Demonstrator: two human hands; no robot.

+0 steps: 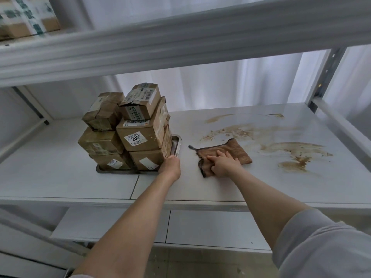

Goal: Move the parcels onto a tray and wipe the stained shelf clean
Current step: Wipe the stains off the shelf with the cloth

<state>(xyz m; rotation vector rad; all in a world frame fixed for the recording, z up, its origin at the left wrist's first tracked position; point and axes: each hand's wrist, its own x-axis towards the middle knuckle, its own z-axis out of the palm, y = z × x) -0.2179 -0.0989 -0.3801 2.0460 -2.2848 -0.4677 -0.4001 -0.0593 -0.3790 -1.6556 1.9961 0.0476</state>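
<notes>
White shelf [60, 177], pale curtain [200, 87] behind. At 9 o'clock, steel tray [177, 143] stacked with taped cardboard parcels [140, 135]; left hand [170, 167] clenched on its near right corner. Centre: brown cloth [239, 151], long axis 8 to 2 o'clock, under right hand [223, 163], fingers [213, 158] spread flat. Brown stains [297, 153] at 3 o'clock.

A storeroom or parcel depot is suggested: white metal shelving [200, 189] is seen in tiers, with labelled cardboard parcels [128, 129] stacked left, another box [26, 15] stored above.
</notes>
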